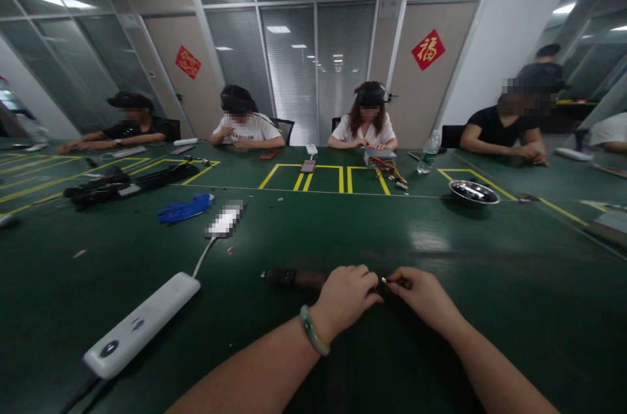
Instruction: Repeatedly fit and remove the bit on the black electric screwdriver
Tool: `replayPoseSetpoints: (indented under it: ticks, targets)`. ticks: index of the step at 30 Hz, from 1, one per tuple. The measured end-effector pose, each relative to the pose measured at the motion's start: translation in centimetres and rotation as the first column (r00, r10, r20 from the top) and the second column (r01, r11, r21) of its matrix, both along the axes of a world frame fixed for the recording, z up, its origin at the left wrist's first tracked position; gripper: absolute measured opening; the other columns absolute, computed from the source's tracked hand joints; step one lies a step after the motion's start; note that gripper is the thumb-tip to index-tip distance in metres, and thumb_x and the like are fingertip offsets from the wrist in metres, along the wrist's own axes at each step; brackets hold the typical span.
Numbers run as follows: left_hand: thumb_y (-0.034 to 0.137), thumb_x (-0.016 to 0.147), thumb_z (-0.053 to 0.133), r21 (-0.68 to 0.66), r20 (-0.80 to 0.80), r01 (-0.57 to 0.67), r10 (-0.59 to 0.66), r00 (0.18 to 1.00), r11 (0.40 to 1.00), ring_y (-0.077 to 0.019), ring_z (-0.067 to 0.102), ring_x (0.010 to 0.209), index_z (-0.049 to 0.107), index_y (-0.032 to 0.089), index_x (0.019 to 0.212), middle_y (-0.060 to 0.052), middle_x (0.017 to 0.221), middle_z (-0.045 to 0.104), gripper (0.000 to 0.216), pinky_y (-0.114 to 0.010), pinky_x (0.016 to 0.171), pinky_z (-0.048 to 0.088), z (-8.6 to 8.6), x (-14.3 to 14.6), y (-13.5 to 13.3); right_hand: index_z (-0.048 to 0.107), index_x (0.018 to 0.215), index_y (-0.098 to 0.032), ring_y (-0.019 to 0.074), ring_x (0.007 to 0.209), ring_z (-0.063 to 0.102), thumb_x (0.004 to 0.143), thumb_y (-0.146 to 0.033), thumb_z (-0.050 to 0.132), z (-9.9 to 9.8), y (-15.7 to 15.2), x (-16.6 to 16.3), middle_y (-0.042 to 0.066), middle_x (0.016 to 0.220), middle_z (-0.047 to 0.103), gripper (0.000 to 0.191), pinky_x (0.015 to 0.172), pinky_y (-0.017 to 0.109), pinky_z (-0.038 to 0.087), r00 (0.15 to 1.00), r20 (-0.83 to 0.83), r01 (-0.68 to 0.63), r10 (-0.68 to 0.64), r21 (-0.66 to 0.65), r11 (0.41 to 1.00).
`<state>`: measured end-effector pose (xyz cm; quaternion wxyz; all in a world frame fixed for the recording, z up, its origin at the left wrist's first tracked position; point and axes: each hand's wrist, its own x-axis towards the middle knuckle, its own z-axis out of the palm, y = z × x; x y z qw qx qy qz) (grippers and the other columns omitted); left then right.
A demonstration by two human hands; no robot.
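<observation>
My left hand (345, 296) is closed around a dark cylindrical tool (294, 279) that lies on the green table (441, 335) and sticks out to the left of my fist. A green bangle (312, 330) sits on that wrist. My right hand (421, 293) is just to the right, its fingers pinched on a small shiny part (383, 280) at the point where both hands meet. I cannot make out what the small part is.
A white power bank (142, 324) with a cable lies at front left, a blue glove (185, 209) beyond it. A metal bowl (473, 192), a water bottle (429, 152) and wired parts (389, 170) stand farther back. Several people sit along the far edge.
</observation>
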<state>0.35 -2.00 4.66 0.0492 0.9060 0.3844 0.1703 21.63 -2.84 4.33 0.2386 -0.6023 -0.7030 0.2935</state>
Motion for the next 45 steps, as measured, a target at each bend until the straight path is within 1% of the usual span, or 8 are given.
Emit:
replayPoseSetpoints:
  ticks: [5,12,16,20,30,35,40,45]
  targets:
    - [0.037,0.085,0.067,-0.041,0.021,0.03,-0.029,0.999,0.999,-0.018,0.057,0.088,0.057,0.022,0.095,0.001,0.095,0.061,0.021,-0.032,0.075,0.045,-0.1,-0.1,0.1,0.073,0.087,-0.026,0.0156,0.079,0.063,0.082,-0.029,0.061,0.6,-0.4,-0.1,0.0,0.087,0.07,0.013,0.071,0.027,0.046,0.996,0.088,-0.017,0.006,0.129,0.992]
    - [0.038,0.086,0.065,-0.078,0.022,0.05,-0.049,0.999,0.996,-0.0168,0.057,0.088,0.058,0.022,0.096,0.001,0.096,0.06,0.02,-0.031,0.075,0.044,0.1,-0.3,0.2,0.073,0.093,-0.025,0.0137,0.08,0.063,0.084,-0.026,0.062,0.9,-0.8,0.0,0.0,0.089,0.069,0.014,0.073,0.026,0.047,0.991,0.127,-0.075,0.05,0.201,0.977]
    - [0.034,0.088,0.062,-0.069,0.011,0.053,-0.053,0.999,0.996,-0.0175,0.057,0.089,0.058,0.022,0.096,0.0,0.095,0.061,0.016,-0.032,0.077,0.045,0.3,-0.3,0.1,0.073,0.091,-0.023,0.0138,0.076,0.062,0.085,-0.028,0.062,0.9,-1.0,0.1,0.001,0.086,0.068,0.014,0.068,0.026,0.047,0.99,0.119,-0.095,0.072,0.21,0.973]
    - [0.03,0.09,0.058,-0.082,0.019,0.058,-0.056,0.998,0.995,-0.0171,0.057,0.088,0.057,0.021,0.097,0.0,0.095,0.061,0.011,-0.031,0.077,0.045,0.3,-0.3,0.1,0.072,0.091,-0.022,0.014,0.075,0.062,0.084,-0.029,0.062,0.9,-1.1,0.0,0.002,0.085,0.068,0.014,0.068,0.026,0.047,0.981,0.169,-0.136,0.1,0.22,0.966]
    - [0.032,0.093,0.056,-0.072,-0.009,0.06,-0.061,0.998,0.996,-0.0176,0.058,0.09,0.056,0.021,0.096,0.0,0.096,0.061,0.012,-0.031,0.079,0.045,0.1,-0.4,0.2,0.071,0.091,-0.024,0.0139,0.08,0.061,0.085,-0.024,0.061,1.1,-1.6,-0.4,0.001,0.088,0.067,0.011,0.071,0.026,0.045,0.932,0.294,-0.282,0.212,0.223,0.933]
    - [0.031,0.094,0.054,-0.065,-0.005,0.086,-0.086,0.996,0.994,-0.0169,0.059,0.097,0.056,0.021,0.1,-0.001,0.11,0.059,0.012,-0.03,0.083,0.046,0.3,-0.4,0.2,0.071,0.091,-0.024,0.0136,0.079,0.061,0.087,-0.025,0.06,0.7,-1.3,-0.3,0.001,0.088,0.067,0.012,0.072,0.026,0.046,0.929,0.297,-0.295,0.222,0.228,0.928]
    - [0.031,0.094,0.054,-0.064,-0.019,0.095,-0.097,0.995,0.993,-0.0164,0.06,0.091,0.056,0.022,0.098,0.0,0.102,0.06,0.01,-0.03,0.079,0.046,0.2,-0.4,0.3,0.071,0.092,-0.025,0.0129,0.078,0.061,0.087,-0.024,0.06,0.5,-1.2,-0.3,0.0,0.087,0.066,0.012,0.071,0.026,0.045,0.922,0.318,-0.303,0.222,0.233,0.924]
    - [0.033,0.095,0.052,-0.065,-0.024,0.098,-0.1,0.995,0.993,-0.0162,0.06,0.092,0.056,0.021,0.099,0.0,0.1,0.06,0.013,-0.031,0.081,0.046,0.1,-0.4,0.4,0.071,0.095,-0.025,0.0132,0.081,0.061,0.088,-0.026,0.059,0.5,-1.2,-0.2,0.001,0.089,0.067,0.014,0.072,0.026,0.046,0.931,0.286,-0.305,0.229,0.261,0.916]
